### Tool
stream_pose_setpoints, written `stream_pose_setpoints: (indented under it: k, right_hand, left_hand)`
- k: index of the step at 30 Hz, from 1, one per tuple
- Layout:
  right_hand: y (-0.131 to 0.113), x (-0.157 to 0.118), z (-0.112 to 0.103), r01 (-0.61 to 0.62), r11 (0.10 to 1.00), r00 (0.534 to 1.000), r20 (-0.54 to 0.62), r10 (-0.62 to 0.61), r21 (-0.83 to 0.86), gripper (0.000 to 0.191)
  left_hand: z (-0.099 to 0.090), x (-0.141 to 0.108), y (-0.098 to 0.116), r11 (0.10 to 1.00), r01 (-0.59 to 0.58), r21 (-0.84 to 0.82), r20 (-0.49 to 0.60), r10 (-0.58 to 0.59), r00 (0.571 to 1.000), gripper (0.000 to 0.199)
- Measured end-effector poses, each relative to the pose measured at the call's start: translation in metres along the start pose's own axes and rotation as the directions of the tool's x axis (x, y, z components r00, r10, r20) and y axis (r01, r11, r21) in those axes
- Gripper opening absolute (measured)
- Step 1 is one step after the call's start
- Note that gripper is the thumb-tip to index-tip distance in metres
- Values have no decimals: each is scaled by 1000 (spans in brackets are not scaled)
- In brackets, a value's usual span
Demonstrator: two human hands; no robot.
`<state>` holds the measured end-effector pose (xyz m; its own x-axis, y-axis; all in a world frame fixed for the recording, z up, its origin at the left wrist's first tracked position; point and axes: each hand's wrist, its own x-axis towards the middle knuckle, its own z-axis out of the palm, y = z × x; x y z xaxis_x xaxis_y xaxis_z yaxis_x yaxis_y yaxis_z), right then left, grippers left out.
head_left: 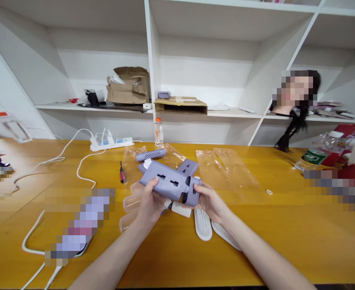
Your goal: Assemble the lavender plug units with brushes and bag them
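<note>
A purple plastic housing (167,181) with two keyhole-shaped slots is held up over the wooden table (274,249). My left hand (152,201) grips its left part, thumb on the face. My right hand (209,199) pinches its right end, at a purple end piece (193,192) beside dark openings. Behind the housing lie another purple part with slots (189,167) and a perforated purple bar (150,155). Clear plastic cups (132,202) sit partly behind my left hand. Below the housing are a white piece (181,209) and white elongated pads (203,225).
A small red and black screwdriver (122,173) lies left of the parts. Clear plastic bags (234,173) spread to the right. Further out are a white power strip (114,143) with cables, bottles (158,133), a blurred device (83,225) and a mannequin head (295,92) on the shelf.
</note>
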<state>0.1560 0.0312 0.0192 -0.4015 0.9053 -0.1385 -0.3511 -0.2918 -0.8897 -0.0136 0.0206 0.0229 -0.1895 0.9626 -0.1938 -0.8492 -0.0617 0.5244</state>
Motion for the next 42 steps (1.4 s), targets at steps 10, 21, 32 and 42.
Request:
stream_pose_setpoints:
  k: [10, 21, 32, 42]
  right_hand:
    - [-3, -4, 5, 63, 998, 998, -22, -64, -18, 28]
    - [4, -6, 13, 194, 973, 976, -74, -204, -126, 50]
    - [-1, -8, 14, 79, 984, 986, -131, -100, -159, 54]
    - [0, -11, 15, 46, 996, 997, -57, -51, -80, 56]
  left_hand:
    - [-1, -1, 3, 1000, 14, 7, 57, -14, 998, 31]
    - [-5, -3, -2, 998, -47, 39, 158, 40, 987, 42]
    - [0, -5, 4, 998, -60, 8, 94, 59, 994, 39]
    - [-7, -6, -7, 997, -25, 76, 193, 9, 981, 42]
